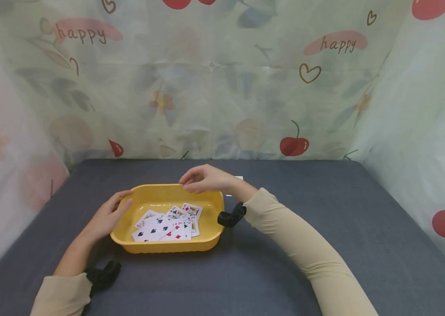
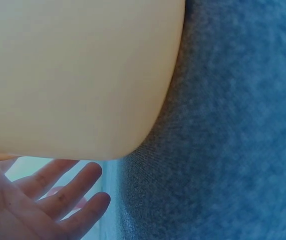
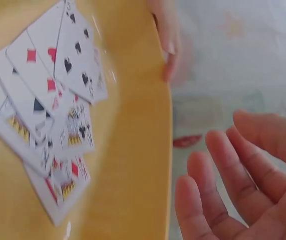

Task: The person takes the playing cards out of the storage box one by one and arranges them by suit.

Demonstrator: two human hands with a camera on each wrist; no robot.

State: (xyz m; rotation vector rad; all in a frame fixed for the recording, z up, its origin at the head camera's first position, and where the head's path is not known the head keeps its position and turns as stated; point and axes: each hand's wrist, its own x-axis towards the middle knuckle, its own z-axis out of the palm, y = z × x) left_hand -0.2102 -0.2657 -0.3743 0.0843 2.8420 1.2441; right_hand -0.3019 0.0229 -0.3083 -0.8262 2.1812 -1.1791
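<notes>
A yellow plastic basin (image 1: 167, 248) stands on the dark table with several playing cards (image 1: 153, 230) spread over one another inside, a five of spades (image 3: 75, 55) on top. My left hand (image 1: 108, 217) is at the basin's left rim, its thumb toward the inside. Its other fingers (image 2: 72, 192) extend loosely outside the wall. Over the far right part of the rim hovers my right hand (image 1: 208, 179), fingers loosely bent with nothing between them. In the right wrist view, its fingertips (image 3: 188, 190) are just beyond the basin's edge.
A white card-like piece (image 1: 239, 177) lies on the table (image 1: 305, 193) behind the right wrist, mostly hidden by it. Patterned cloth (image 1: 210, 87) hangs at the back and both sides. Black wrist cameras (image 1: 232, 216) sit on both wrists.
</notes>
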